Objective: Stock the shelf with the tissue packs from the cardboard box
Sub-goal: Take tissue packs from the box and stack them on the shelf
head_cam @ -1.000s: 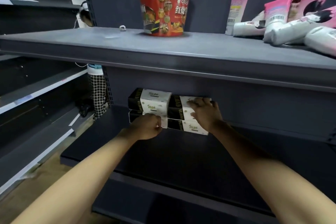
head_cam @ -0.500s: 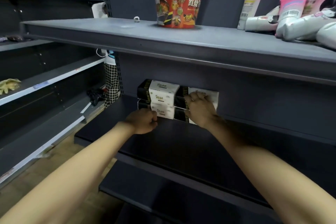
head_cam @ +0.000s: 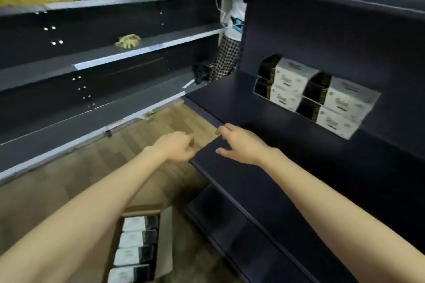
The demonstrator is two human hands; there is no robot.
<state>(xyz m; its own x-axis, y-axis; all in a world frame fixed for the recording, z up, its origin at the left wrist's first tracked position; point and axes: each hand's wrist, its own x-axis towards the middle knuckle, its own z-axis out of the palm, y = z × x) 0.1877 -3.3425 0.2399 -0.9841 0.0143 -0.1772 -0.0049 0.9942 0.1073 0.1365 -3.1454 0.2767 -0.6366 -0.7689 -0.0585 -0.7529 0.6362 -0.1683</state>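
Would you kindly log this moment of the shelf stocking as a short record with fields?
Shelved: four black-and-white tissue packs at the back of the dark metal shelf, two stacks of two, side by side
Box: brown cardboard box on the wooden floor, four more packs showing
Left hand: loosely curled, holding nothing
Right hand: fingers relaxed, holding nothing, above the shelf's front corner

Two bare forearms are out in front of me now, uncovered right down to the wrists, no sleeve edge showing anywhere. The left hand (head_cam: 176,147) and the right hand (head_cam: 241,145) are bare too: no gloves, no rings, no watch or band on either wrist.
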